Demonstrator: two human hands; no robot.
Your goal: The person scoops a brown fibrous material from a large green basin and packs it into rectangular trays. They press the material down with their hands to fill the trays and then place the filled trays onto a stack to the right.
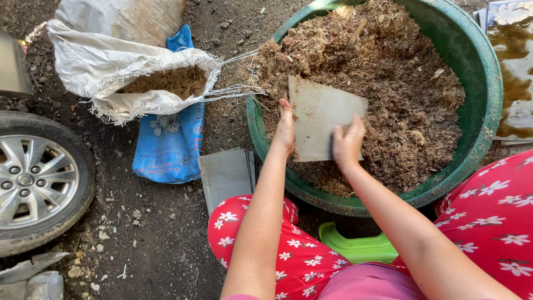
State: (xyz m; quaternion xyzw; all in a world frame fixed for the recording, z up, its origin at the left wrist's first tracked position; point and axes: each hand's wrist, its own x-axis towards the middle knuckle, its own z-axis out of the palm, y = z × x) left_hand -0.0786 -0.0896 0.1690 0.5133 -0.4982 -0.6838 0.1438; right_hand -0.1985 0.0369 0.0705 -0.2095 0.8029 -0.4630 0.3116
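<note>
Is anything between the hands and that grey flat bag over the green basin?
Nothing visible. The left hand and right hand both already grip the grey flat bag by its near edges, over the brown fibrous mix in the green basin.

White woven sack [100,61] lies open on blue bag [169,141].

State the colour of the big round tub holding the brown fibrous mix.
Green, seen best in the head view: the tub shows its green rim and inner wall.

a green tub [477,66] of brown fibre mix [400,83], a grey bag [322,116], a white woven sack [100,61], a blue sack [166,144], red trousers [488,200] with white flowers.
</note>
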